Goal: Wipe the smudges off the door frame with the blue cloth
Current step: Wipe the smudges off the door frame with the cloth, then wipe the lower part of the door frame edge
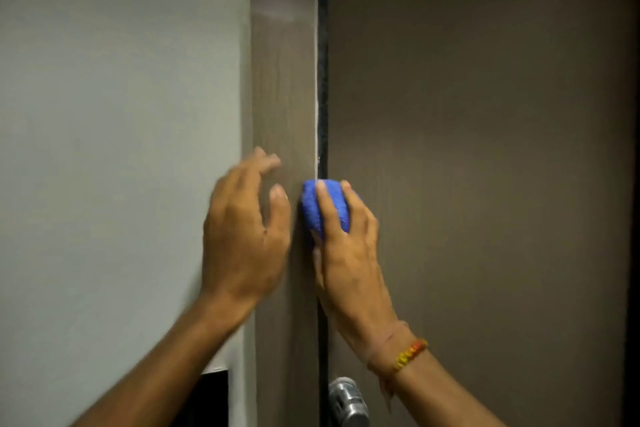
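The brown wood-grain door frame (284, 80) runs top to bottom in the middle of the view, with a thin white line and a dark gap along its right edge. My right hand (349, 253) presses a bunched blue cloth (311, 208) against that edge, fingers over the cloth. My left hand (242, 236) is beside it on the left, fingers spread and blurred, over the frame's left part and holding nothing. A pale smudge (277, 14) shows high on the frame.
A grey-green wall (121, 114) fills the left side. The brown door (485, 149) fills the right. A metal door handle (348, 402) sits at the bottom, below my right wrist. A dark panel (211, 399) is at the bottom left.
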`<state>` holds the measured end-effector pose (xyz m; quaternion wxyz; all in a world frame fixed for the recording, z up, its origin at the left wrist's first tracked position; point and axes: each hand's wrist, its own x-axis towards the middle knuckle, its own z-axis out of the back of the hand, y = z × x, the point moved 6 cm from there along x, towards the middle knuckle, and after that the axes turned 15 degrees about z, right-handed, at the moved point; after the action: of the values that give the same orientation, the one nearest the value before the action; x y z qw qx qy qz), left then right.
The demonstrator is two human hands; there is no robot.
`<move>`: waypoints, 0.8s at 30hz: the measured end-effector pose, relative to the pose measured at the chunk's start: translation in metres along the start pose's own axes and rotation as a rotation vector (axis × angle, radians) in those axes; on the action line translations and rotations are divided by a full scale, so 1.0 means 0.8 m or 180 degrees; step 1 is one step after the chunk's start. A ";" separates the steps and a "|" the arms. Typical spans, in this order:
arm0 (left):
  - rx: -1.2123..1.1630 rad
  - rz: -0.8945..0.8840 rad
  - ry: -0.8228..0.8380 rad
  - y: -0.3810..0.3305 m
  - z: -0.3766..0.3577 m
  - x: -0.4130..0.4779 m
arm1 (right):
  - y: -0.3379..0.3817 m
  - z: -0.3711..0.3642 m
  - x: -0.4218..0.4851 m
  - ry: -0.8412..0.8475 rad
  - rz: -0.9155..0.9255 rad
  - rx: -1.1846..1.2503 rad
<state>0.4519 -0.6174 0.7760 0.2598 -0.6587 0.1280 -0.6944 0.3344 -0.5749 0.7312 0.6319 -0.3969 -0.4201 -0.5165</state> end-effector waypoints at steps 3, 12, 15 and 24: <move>-0.0384 0.0210 0.0369 -0.027 -0.025 -0.067 | -0.020 0.040 -0.044 -0.0477 -0.0243 0.0172; -0.1163 0.1447 0.3264 -0.107 -0.213 -0.240 | -0.090 0.193 -0.234 -0.0083 -0.1032 -0.0291; -0.1223 0.1370 0.3993 -0.139 -0.267 -0.309 | -0.125 0.258 -0.319 0.0154 -0.1813 -0.0305; -0.1406 0.1675 0.6204 -0.250 -0.401 -0.614 | -0.165 0.466 -0.655 -0.1754 -0.4707 0.0954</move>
<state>0.0976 -0.2435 0.4311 0.0602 0.2057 0.5476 -0.8088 0.0993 -0.0792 0.3706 0.0463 -0.0400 -0.7799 -0.6228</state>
